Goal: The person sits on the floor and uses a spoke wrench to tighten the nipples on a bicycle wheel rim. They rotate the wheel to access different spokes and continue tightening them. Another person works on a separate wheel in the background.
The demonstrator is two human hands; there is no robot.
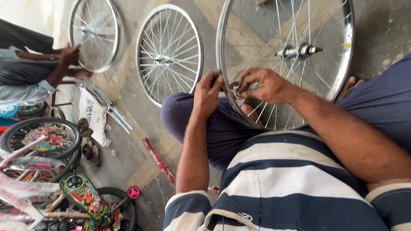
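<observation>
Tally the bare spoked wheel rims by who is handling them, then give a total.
Held by the person's left hand and right hand: 1, the large rim across the lap
Held by a co-worker's hand: 1, the far rim
Lying untouched on the floor: 1, the middle rim
Total: 3

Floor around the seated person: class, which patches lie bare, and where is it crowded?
Bare: floor between the red strip and the sandals; also right of the big wheel. Crowded: the small bicycles at lower left, and the spoke bundle.
</observation>
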